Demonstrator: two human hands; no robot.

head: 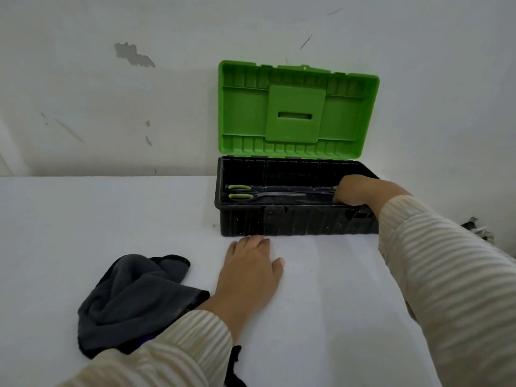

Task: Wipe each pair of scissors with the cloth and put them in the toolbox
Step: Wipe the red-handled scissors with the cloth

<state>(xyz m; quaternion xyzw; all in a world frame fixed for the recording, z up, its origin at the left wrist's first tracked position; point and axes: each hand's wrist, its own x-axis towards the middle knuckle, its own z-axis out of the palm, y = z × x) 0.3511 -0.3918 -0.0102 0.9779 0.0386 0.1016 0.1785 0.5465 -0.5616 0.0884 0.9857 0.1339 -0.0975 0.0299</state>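
The toolbox (296,222) is black, with its green lid (296,113) standing open against the wall. Inside it lies a pair of scissors (251,194) with green handle loops at the left and blades pointing right. A second dark blade (315,189) runs toward my right hand (360,189). That hand reaches down into the box's right end, and its fingertips are hidden behind the front wall. My left hand (248,275) rests flat on the table just in front of the box, holding nothing. The dark grey cloth (134,300) lies crumpled on the table to its left.
The white table (83,219) runs up to a scuffed white wall. Dark debris (477,227) sits at the table's right edge beside my right sleeve. A dark strip of fabric (234,367) shows under my left forearm.
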